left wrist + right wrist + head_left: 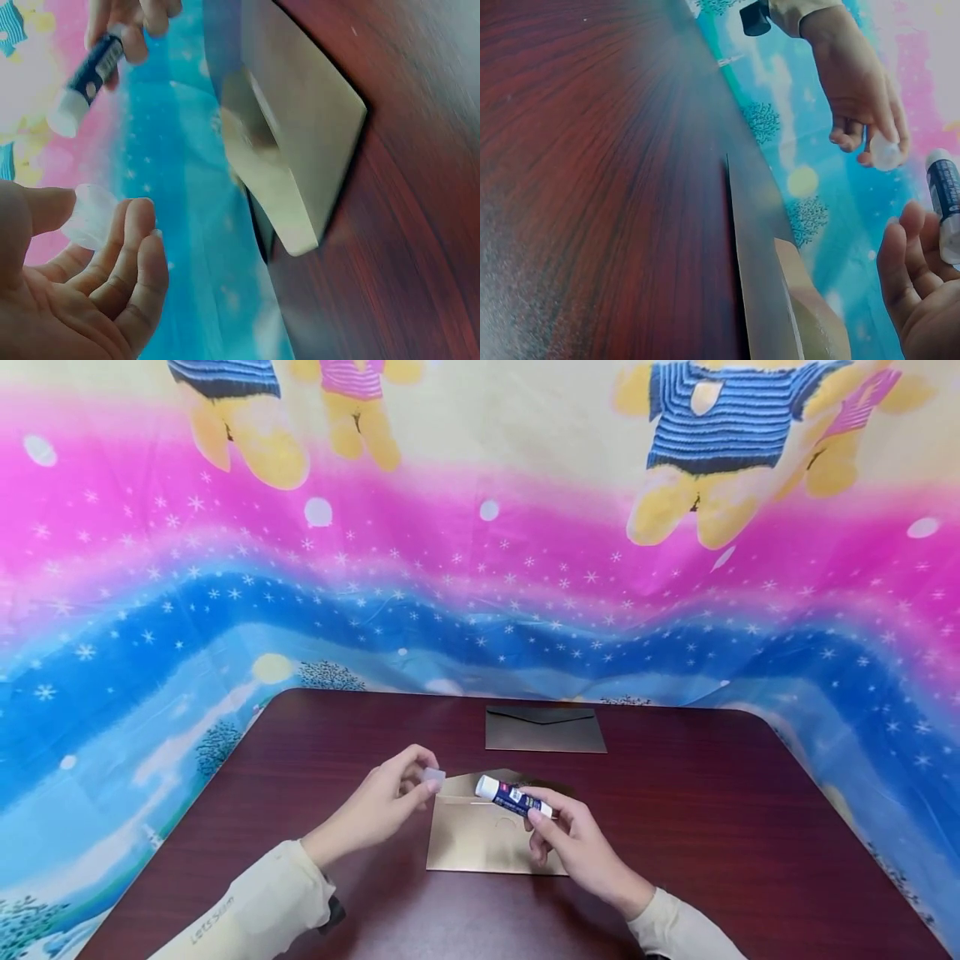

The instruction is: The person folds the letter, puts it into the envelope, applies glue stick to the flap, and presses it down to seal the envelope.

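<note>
My left hand (384, 806) pinches a small translucent cap (432, 777) between thumb and fingers. In the left wrist view the cap (90, 216) looks round and cloudy, with the other fingers loosely bent beside it. A dark blue glue stick (512, 797) with white ends is gripped by my right hand (573, 839) near its base, tilted so its uncovered white end points toward the cap. Cap and stick are apart. Beneath both hands lies a gold envelope (480, 843) on the table, its flap raised open at the far side.
Further back on the dark reddish-brown table (712, 810) lies another envelope (545, 735), darker, with its flap folded down. A printed cloth (465, 627) with snowflakes and bears hangs behind and around the table's edges.
</note>
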`<state>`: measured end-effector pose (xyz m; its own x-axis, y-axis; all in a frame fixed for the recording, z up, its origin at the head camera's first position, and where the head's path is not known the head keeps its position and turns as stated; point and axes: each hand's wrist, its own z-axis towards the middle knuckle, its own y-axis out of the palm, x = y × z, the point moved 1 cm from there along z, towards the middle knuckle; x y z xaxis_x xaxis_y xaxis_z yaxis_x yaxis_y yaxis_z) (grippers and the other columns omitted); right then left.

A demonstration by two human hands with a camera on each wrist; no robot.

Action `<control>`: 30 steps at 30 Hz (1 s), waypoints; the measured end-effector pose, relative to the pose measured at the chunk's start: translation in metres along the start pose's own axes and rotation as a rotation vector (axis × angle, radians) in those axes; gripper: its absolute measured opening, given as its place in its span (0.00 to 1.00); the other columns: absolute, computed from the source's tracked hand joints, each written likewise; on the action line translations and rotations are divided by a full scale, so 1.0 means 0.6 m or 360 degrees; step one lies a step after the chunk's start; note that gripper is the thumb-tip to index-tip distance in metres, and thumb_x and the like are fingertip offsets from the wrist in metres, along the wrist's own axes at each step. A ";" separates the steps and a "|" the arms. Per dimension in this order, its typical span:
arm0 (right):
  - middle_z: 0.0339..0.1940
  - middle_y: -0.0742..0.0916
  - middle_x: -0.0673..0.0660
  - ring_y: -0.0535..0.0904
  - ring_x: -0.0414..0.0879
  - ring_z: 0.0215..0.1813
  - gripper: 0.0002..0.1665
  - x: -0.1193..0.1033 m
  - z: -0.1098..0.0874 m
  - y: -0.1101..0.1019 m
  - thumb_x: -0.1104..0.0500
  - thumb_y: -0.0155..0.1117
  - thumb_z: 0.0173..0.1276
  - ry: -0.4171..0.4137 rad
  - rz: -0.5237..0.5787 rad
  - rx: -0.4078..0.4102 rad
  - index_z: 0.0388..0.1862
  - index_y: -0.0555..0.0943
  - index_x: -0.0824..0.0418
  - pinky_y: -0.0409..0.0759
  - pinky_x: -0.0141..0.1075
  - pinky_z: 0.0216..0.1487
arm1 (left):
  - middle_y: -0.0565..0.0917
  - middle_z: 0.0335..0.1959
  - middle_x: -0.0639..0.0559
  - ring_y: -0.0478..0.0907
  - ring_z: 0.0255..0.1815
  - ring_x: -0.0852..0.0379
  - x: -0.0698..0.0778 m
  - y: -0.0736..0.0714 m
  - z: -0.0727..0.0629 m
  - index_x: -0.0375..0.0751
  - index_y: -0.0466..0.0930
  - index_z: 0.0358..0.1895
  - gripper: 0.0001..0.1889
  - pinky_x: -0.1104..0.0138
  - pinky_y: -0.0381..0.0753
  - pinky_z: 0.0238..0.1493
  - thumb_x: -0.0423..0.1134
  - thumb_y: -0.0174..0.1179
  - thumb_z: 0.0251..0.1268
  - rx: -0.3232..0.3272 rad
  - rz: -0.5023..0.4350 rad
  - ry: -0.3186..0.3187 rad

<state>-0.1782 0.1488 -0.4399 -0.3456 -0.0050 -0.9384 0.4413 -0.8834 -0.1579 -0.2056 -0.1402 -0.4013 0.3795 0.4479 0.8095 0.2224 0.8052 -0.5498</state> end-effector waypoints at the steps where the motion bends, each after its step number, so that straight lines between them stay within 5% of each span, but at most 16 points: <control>1: 0.36 0.81 0.48 0.78 0.36 0.26 0.20 -0.001 0.000 0.000 0.65 0.47 0.81 -0.0016 0.0010 0.0006 0.65 0.70 0.76 0.82 0.34 0.26 | 0.84 0.35 0.50 0.82 0.29 0.61 0.003 0.003 -0.001 0.46 0.73 0.51 0.08 0.64 0.85 0.36 0.38 0.59 0.74 -0.0003 -0.0025 0.0016; 10: 0.37 0.84 0.45 0.78 0.34 0.26 0.20 -0.008 0.000 0.000 0.67 0.49 0.80 -0.0074 0.0047 0.0030 0.66 0.71 0.75 0.82 0.34 0.26 | 0.85 0.37 0.50 0.83 0.30 0.60 0.022 0.026 -0.007 0.46 0.73 0.54 0.11 0.65 0.85 0.38 0.43 0.59 0.75 -0.0003 -0.0196 0.0112; 22: 0.36 0.83 0.46 0.76 0.35 0.24 0.20 -0.011 -0.001 0.006 0.67 0.48 0.80 -0.0065 0.0042 -0.0030 0.66 0.71 0.74 0.80 0.32 0.25 | 0.87 0.42 0.43 0.85 0.33 0.56 0.033 0.039 -0.011 0.42 0.73 0.55 0.12 0.65 0.86 0.40 0.36 0.60 0.73 -0.0069 -0.0336 0.0151; 30: 0.34 0.82 0.47 0.74 0.47 0.20 0.19 -0.022 -0.002 0.012 0.68 0.49 0.79 -0.0104 -0.0073 -0.0060 0.65 0.74 0.71 0.79 0.39 0.20 | 0.89 0.39 0.44 0.85 0.32 0.58 0.036 0.041 -0.013 0.39 0.77 0.53 0.12 0.66 0.86 0.37 0.35 0.63 0.70 -0.0089 -0.0336 0.0159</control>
<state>-0.1695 0.1433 -0.4288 -0.4189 0.0035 -0.9080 0.4540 -0.8652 -0.2128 -0.1851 -0.1137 -0.3990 0.4060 0.2291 0.8847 0.3548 0.8526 -0.3836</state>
